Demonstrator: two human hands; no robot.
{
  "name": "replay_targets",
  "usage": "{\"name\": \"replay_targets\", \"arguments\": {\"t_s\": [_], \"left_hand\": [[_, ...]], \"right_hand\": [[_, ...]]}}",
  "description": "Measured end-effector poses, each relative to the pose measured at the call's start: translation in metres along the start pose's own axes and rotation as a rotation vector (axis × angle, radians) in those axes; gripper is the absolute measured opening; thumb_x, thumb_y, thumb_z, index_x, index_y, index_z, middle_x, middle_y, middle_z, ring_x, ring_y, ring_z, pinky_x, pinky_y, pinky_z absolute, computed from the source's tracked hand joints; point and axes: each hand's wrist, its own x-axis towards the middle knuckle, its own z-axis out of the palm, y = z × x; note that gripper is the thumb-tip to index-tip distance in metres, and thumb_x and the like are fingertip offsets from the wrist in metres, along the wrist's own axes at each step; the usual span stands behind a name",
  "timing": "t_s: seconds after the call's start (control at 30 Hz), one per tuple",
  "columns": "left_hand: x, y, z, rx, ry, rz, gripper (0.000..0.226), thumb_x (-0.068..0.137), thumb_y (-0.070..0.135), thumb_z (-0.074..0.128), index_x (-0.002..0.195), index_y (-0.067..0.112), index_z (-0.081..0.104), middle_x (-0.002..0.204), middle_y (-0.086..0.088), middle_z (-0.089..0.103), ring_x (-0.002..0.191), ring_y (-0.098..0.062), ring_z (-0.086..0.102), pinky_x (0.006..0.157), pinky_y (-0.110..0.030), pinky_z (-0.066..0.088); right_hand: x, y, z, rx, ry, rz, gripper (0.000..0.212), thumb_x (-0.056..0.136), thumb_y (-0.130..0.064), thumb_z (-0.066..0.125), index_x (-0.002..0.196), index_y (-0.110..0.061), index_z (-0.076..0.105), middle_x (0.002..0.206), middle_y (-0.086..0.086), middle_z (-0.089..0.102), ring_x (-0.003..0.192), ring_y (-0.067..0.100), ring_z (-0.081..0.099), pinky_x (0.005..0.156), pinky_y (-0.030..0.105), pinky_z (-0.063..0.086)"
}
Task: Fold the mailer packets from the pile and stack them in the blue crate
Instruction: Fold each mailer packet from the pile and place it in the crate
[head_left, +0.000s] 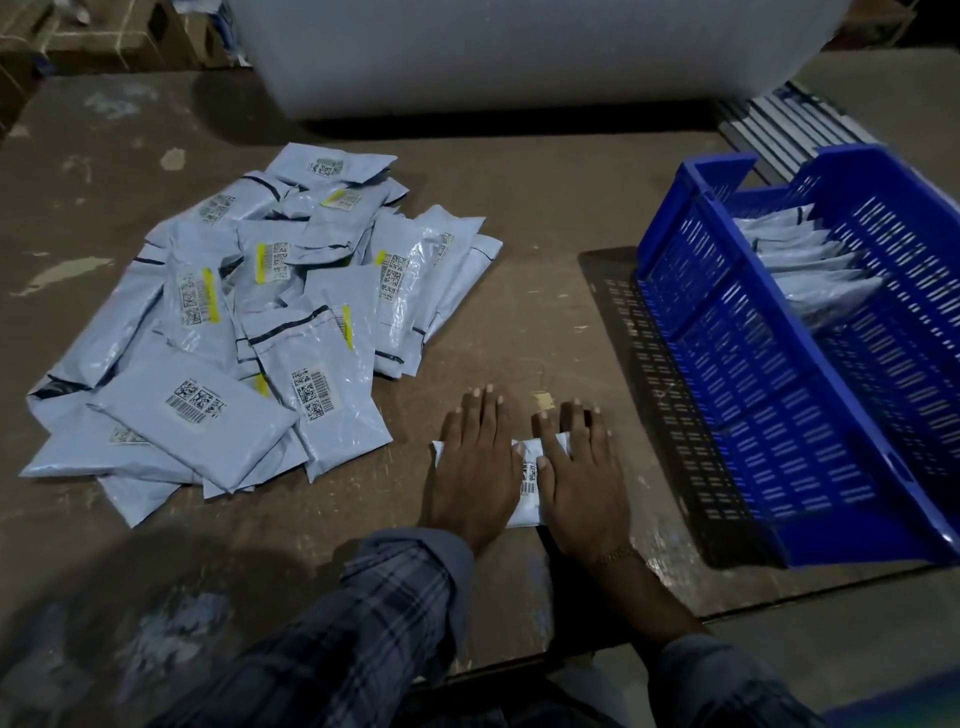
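Observation:
A white mailer packet (529, 478) with a barcode label lies flat on the brown table near its front edge. My left hand (478, 467) presses on its left part with straight fingers. My right hand (582, 473) presses flat on its right part. Most of the packet is hidden under both palms. To the left spreads a loose pile of grey-white mailer packets (249, 332) with barcode labels and yellow stickers. On the right stands the blue crate (753, 415), with several folded packets (810, 270) stacked upright at its far end.
A large roll of white bubble wrap (519, 52) stands across the back of the table (545, 234). Cardboard boxes (93, 36) sit at the far left. Flat grey and blue strips (789, 124) lie behind the crate. The table's front edge runs just under my wrists.

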Motion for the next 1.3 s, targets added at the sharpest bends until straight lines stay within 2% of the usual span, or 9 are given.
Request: {"name": "replay_targets", "arguments": {"t_s": [0.1,0.2,0.3,0.4,0.5,0.7,1.03,1.2,1.3], "left_hand": [[0.001,0.003,0.005,0.001,0.017,-0.02,0.063,0.113,0.031,0.01,0.162,-0.003,0.028,0.17,-0.024,0.027,0.158,-0.039,0.028,0.128,-0.053,0.026],[0.006,0.008,0.013,-0.085,0.076,-0.134,0.063,0.11,0.02,-0.008,0.161,-0.003,0.02,0.17,-0.021,0.03,0.156,-0.037,0.032,0.128,-0.051,0.023],[0.005,0.011,0.01,-0.099,0.053,-0.133,0.063,0.111,0.026,0.005,0.163,-0.002,0.025,0.171,-0.021,0.026,0.158,-0.038,0.026,0.13,-0.052,0.016],[-0.001,0.012,0.005,-0.043,0.072,-0.1,0.067,0.112,0.033,0.004,0.162,-0.003,0.029,0.17,-0.023,0.027,0.157,-0.04,0.028,0.128,-0.052,0.017],[0.0,0.008,0.006,-0.08,0.026,-0.089,0.064,0.11,0.036,0.023,0.164,0.001,0.025,0.173,-0.021,0.022,0.16,-0.038,0.02,0.13,-0.054,0.015],[0.001,0.002,0.011,0.031,-0.015,-0.05,0.066,0.111,0.039,0.014,0.167,0.004,0.018,0.175,-0.019,0.013,0.162,-0.039,0.011,0.128,-0.059,0.01],[-0.004,0.003,0.016,0.079,-0.001,-0.048,0.068,0.113,0.04,0.034,0.166,0.001,0.019,0.175,-0.022,0.013,0.162,-0.04,0.014,0.129,-0.06,0.01],[-0.021,0.009,0.008,0.13,0.025,-0.037,0.067,0.114,0.041,0.012,0.167,0.002,0.012,0.176,-0.019,0.008,0.163,-0.037,0.009,0.128,-0.062,-0.007],[-0.021,0.009,0.006,0.146,0.003,-0.039,0.067,0.112,0.042,0.01,0.168,0.005,0.007,0.177,-0.017,0.005,0.163,-0.036,0.007,0.126,-0.069,0.0]], "right_hand": [[0.006,0.001,0.001,0.008,-0.014,-0.011,0.058,0.108,-0.038,0.03,0.164,-0.025,0.026,0.173,0.012,0.01,0.16,0.035,0.004,0.127,0.052,0.019],[0.014,0.001,0.001,0.014,-0.025,-0.026,0.058,0.108,-0.038,0.029,0.164,-0.024,0.027,0.173,0.013,0.01,0.16,0.036,0.007,0.127,0.053,0.019],[0.018,0.003,0.003,-0.005,-0.047,-0.046,0.059,0.108,-0.038,0.029,0.165,-0.024,0.024,0.173,0.014,0.008,0.159,0.038,0.006,0.126,0.055,0.019],[0.018,0.003,0.003,0.016,-0.022,-0.058,0.058,0.108,-0.034,0.034,0.164,-0.021,0.028,0.173,0.015,0.011,0.159,0.038,0.006,0.126,0.055,0.019],[0.015,0.003,0.0,-0.011,0.0,-0.071,0.058,0.108,-0.034,0.036,0.164,-0.02,0.028,0.173,0.016,0.011,0.16,0.038,0.003,0.127,0.053,0.017],[-0.001,0.001,0.0,-0.032,0.01,-0.036,0.059,0.11,-0.038,0.022,0.165,-0.017,0.02,0.173,0.015,0.01,0.16,0.034,-0.002,0.129,0.05,0.013],[0.005,0.002,0.004,-0.005,-0.038,-0.023,0.06,0.108,-0.04,0.022,0.165,-0.02,0.024,0.173,0.012,0.008,0.16,0.033,0.004,0.129,0.05,0.014],[0.009,0.002,-0.001,-0.016,-0.032,-0.054,0.059,0.107,-0.037,0.03,0.163,-0.02,0.029,0.172,0.015,0.013,0.16,0.034,0.005,0.128,0.05,0.015],[0.009,0.003,-0.001,-0.01,-0.04,-0.052,0.06,0.108,-0.04,0.024,0.164,-0.02,0.027,0.173,0.015,0.012,0.16,0.034,0.003,0.129,0.051,0.014]]}}
